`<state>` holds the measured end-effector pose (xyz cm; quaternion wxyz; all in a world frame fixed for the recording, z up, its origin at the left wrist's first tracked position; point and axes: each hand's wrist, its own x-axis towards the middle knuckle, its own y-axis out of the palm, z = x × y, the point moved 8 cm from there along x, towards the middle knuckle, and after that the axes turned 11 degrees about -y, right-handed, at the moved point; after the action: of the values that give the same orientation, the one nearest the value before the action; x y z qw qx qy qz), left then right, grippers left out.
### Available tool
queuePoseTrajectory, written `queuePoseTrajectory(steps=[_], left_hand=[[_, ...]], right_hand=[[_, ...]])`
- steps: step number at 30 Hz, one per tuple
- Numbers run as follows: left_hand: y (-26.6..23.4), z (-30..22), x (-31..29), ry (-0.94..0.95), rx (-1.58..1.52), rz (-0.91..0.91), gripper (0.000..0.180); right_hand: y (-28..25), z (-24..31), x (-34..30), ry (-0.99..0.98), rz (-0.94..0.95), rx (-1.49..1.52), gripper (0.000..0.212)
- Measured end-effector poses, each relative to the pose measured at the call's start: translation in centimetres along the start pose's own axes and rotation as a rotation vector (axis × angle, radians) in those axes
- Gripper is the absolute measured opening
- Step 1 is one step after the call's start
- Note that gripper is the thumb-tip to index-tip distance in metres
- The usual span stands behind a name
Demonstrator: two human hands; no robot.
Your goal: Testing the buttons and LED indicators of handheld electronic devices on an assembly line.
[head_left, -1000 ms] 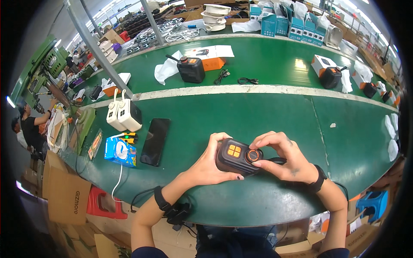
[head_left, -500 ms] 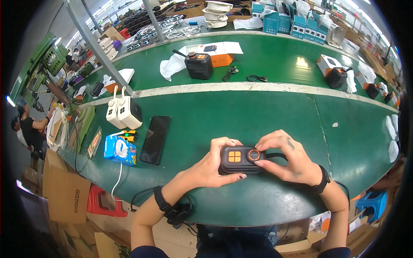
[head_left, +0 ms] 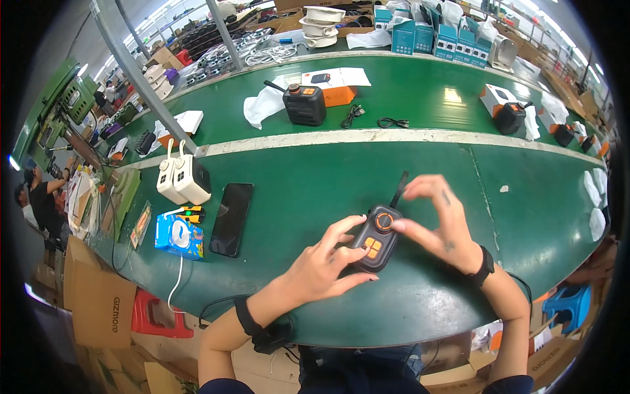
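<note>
A small black box-shaped device [head_left: 376, 259] with a round orange-ringed knob, four-part orange buttons and a black strap [head_left: 399, 190] is tilted over the near part of the green bench. My left hand [head_left: 323, 262] grips its left side and lower end, one finger lying by the orange buttons. At the upper right, my right hand [head_left: 443, 230] has thumb and forefinger spread apart. Its thumb tip is beside the knob, and the forefinger is close to the strap; whether either touches is hard to tell. A black phone [head_left: 231, 219] lies to the left.
Two white devices with handles [head_left: 184, 178] stand at left, behind a blue tissue pack [head_left: 177, 235] with a white cable. Beyond a pale ledge [head_left: 367, 135], a larger black orange-buttoned unit [head_left: 304, 105] stands near coiled cables [head_left: 392, 123]. A metal post [head_left: 146, 77] rises at left.
The device has turned from lying crosswise to pointing away from me, strap end up and to the right. My right hand has lifted off the knob and its fingers have spread.
</note>
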<state>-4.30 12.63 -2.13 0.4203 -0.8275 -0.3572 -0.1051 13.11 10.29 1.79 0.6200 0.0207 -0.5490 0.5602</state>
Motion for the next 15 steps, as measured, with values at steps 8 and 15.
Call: queuePoseTrajectory(steps=[8, 15], left_hand=[[0.3, 0.0, -0.3, -0.107, -0.106, -0.040, 0.055], [0.3, 0.5, -0.6, -0.147, -0.085, -0.050, 0.043]], right_hand=[[3.2, 3.1, -0.7, -0.065, 0.362, 0.109, 0.044], [3.1, 2.7, -0.2, -0.086, 0.356, 0.080, 0.038]])
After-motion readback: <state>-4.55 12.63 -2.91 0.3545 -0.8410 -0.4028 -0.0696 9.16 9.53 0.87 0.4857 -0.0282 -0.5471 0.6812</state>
